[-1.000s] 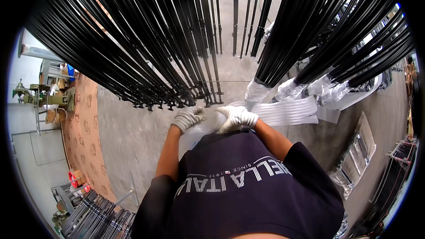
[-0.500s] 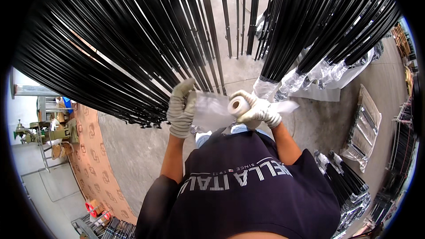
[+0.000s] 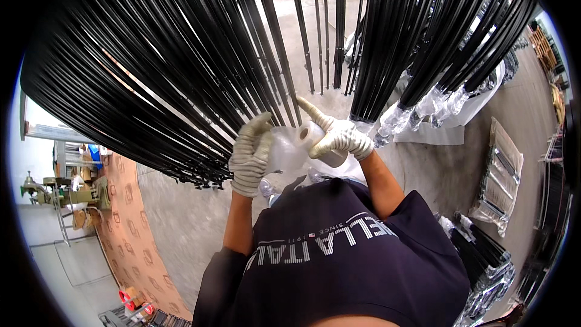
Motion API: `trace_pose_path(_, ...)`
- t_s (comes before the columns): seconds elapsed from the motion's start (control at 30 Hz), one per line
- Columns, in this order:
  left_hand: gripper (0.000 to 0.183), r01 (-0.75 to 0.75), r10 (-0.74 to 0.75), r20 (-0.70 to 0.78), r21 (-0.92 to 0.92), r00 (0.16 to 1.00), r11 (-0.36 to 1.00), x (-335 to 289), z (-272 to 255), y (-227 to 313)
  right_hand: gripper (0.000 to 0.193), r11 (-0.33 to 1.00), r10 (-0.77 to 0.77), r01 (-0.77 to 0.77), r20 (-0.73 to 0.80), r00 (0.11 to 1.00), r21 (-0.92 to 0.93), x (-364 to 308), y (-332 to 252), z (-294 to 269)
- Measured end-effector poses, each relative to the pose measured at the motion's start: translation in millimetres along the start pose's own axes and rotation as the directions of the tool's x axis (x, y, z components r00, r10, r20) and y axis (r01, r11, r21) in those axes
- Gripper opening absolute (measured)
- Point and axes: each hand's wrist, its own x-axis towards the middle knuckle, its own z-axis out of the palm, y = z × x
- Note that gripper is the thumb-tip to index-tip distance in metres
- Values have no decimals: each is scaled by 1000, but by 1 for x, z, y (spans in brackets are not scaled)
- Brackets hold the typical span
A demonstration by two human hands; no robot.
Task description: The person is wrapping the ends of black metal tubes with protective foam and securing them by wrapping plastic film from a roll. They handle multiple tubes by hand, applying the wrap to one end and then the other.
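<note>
Both my hands wear pale ribbed work gloves. My right hand (image 3: 342, 138) is closed around a roll of clear plastic film (image 3: 307, 135), a finger or thumb stretching up toward the rods. A short cloudy sheet of film (image 3: 285, 152) spans from the roll to my left hand (image 3: 250, 156), whose curled fingers are closed at the sheet's edge. Just beyond my hands hang long thin black rods (image 3: 200, 54), their lower ends near my left hand. The film partly hides what lies behind it.
More black rods (image 3: 393, 42) hang at the right, some with ends wrapped in clear plastic (image 3: 396, 120). A plastic-wrapped bundle (image 3: 499, 175) lies on the floor at right, and wrapped rods (image 3: 481, 254) sit near my right side. Brown patterned sheeting (image 3: 130, 206) and a green machine (image 3: 45, 188) are at left.
My right hand and the roll have moved left and slightly up, closer to my left hand. The film between them is shorter. The view has shifted slightly.
</note>
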Motion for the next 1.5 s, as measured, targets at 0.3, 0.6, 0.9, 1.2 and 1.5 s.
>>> trace_pose_path(0.3,24,306,-305,-30,158,952,939,-36,14,-42,110,895,86,-7,159,984,-446,13,14,8)
trace_pose_path(0.6,33,251,-241,-120,76,963,965,-48,9,-49,108,922,-9,100,239,971,-374,24,4,17)
trace_pose_path(0.9,50,287,-279,-98,88,955,954,-36,-3,-59,106,903,157,-40,243,957,-428,36,8,25)
trace_pose_path(1.2,54,294,-305,-66,-138,950,946,-27,-19,-79,111,918,155,-32,286,946,-394,58,5,46)
trace_pose_path(1.5,41,255,-278,-167,-146,946,956,-35,-22,-44,102,909,226,-86,311,923,-407,59,-17,54)
